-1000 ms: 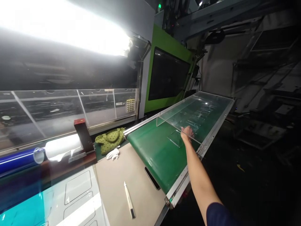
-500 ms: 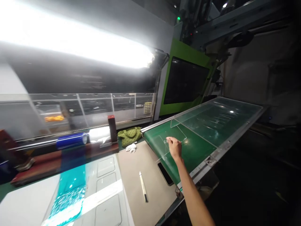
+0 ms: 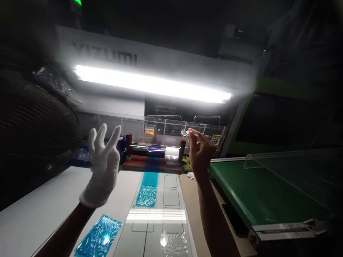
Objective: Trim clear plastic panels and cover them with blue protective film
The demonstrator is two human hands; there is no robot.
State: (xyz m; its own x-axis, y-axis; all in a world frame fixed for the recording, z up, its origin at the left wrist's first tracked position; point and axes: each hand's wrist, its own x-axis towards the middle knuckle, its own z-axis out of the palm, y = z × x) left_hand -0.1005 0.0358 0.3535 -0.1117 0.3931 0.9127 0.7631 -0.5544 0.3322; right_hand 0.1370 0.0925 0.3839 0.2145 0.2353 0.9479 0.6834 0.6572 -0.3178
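My right hand (image 3: 201,151), bare, is raised with thumb and fingers pinched on the small clear middle piece (image 3: 184,132) of a transparent plastic moulding. Thin rectangular outlines, one of a clear panel (image 3: 164,116) to the left and one to the right, show on either side of the hand. Much of the moulding is hard to see against the machine. My left hand (image 3: 103,164) wears a white glove, its fingers spread and holding nothing. It is up to the left of the moulding, apart from it.
A blue film roll (image 3: 154,149) sits on a rack, its teal film (image 3: 150,178) running onto the outlined worktop (image 3: 171,197). Loose blue film (image 3: 100,233) lies nearer left. A green conveyor (image 3: 249,189) is at right, a dark phone (image 3: 235,221) beside it. A lamp (image 3: 152,84) glows above.
My view has swung left from the conveyor. My right hand has lifted the clear moulding off the conveyor area to in front of the lamp-lit machine. My gloved left hand has come into view.
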